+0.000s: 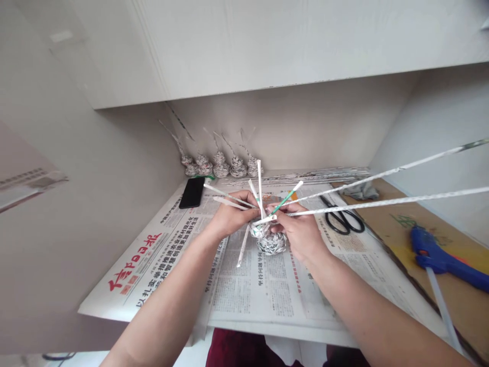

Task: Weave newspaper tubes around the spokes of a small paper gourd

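Observation:
Between my hands is a small gourd-shaped weaving [272, 243] made of rolled newspaper, with two rounded bulges. Several short paper stakes [260, 183] fan out from its top, one of them green and white. My left hand [237, 211] closes on its upper left side, the fingertips among the stakes. On the other side, my right hand [300, 227] pinches near the rim, its fingers around the weaving and the paper strands. Two long paper strands [367, 206] run from there out past the right edge. The weaving partly hides some fingertips.
Newspaper sheets [168, 265] cover the table. Finished-looking woven gourds [220, 165] line the back wall, beside a bundle of paper rolls [305, 177]. A black phone [191, 192] lies left; scissors [344, 221], a grey cloth [361, 190] and a blue glue gun [443, 257] lie right.

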A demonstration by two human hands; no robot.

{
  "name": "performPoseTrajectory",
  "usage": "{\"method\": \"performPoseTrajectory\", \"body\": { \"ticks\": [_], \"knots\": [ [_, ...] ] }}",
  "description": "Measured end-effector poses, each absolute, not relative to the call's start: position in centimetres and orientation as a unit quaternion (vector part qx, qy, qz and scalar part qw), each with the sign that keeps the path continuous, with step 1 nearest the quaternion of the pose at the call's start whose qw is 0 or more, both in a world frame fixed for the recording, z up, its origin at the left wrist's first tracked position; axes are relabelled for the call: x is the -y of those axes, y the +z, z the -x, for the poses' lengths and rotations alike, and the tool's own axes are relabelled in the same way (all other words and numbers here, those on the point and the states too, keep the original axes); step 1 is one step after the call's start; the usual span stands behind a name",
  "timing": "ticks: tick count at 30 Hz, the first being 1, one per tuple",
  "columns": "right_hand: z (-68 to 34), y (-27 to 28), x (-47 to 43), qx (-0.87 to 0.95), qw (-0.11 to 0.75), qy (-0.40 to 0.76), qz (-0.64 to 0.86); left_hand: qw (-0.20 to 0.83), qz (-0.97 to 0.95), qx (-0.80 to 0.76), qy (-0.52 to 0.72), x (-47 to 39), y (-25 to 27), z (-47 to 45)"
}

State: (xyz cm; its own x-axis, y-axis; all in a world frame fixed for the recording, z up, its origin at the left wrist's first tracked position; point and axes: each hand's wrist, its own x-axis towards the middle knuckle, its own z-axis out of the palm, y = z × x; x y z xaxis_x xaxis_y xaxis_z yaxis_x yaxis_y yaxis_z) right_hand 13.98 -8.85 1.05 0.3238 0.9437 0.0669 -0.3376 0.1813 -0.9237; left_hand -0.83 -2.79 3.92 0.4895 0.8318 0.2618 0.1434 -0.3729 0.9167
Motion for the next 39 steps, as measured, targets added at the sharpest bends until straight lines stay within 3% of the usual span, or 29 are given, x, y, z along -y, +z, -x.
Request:
{"method": "performPoseTrajectory", "body": {
  "ticks": [13,19,26,32,39],
  "knots": [
    [-15.1,0.5,8.1,0.375,0.677,0.465,0.430,0.426,-0.767,-0.342,0.336,3.5,4.6,0.5],
    [-15.6,0.9,8.1,0.379,0.590,0.483,0.524,0.415,-0.717,-0.418,0.373,3.4,3.8,-0.1],
    [-16.2,0.8,8.7,0.529,0.522,0.296,0.600,0.397,-0.726,-0.429,0.364,3.5,3.8,0.1],
    [-16.0,1.5,9.6,0.587,0.525,0.141,0.600,0.414,-0.734,-0.402,0.359,3.5,3.9,0.1],
    [-16.2,2.0,9.7,0.649,0.494,0.111,0.568,0.431,-0.735,-0.374,0.366,3.5,3.6,0.0]
  ]
}}
